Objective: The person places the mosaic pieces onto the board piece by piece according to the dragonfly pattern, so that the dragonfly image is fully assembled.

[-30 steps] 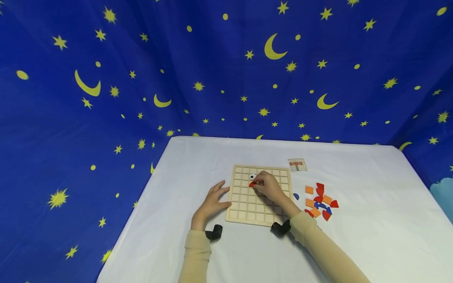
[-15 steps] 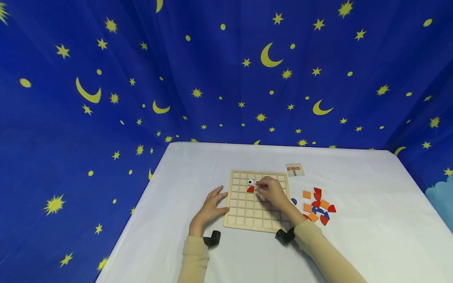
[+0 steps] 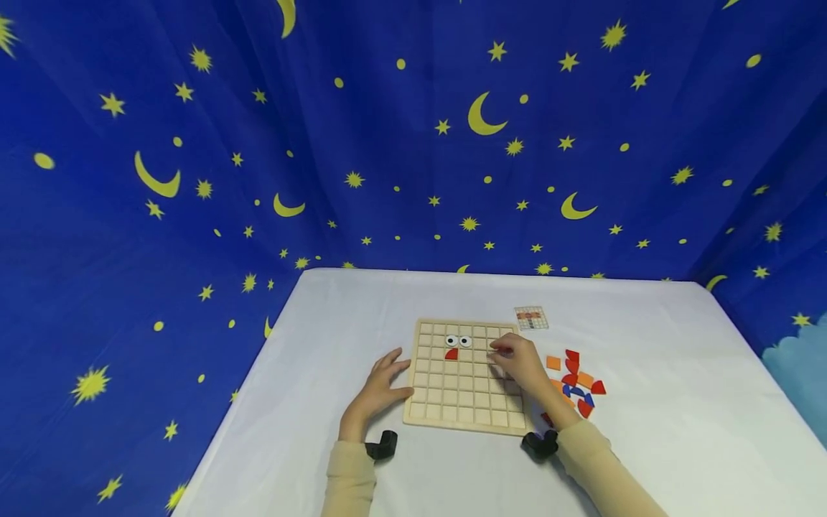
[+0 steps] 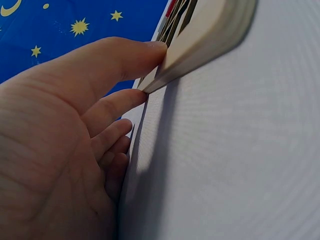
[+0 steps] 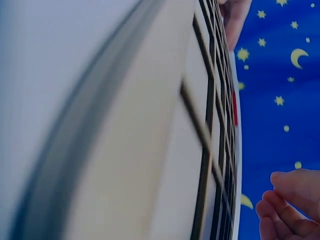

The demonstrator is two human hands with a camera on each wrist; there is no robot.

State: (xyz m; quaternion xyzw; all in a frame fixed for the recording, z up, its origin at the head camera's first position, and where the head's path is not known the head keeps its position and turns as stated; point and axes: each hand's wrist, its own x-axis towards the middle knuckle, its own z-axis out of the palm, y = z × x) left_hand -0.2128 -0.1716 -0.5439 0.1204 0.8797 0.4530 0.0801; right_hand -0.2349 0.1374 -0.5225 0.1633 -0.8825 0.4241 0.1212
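A square wooden grid board lies on the white table. Two round eye tiles sit side by side in its upper cells, above a red quarter-circle tile. My left hand is at the board's left edge; in the left wrist view, its thumb and forefinger touch the rim. My right hand hovers over the board's right side, fingers loosely bent. Nothing shows between the fingertips in the right wrist view, where the right hand is partly cut off by the frame.
Right of the board lies a loose group of red pieces, blue pieces and orange squares, partly hidden by the right forearm. A small printed pattern card lies beyond the board's far right corner. A starry blue cloth hangs behind the table.
My right hand has left the red tile and the second eye tile and moved right across the board, uncovering both. The left hand stays at the left edge. The head view tilted slightly upward.
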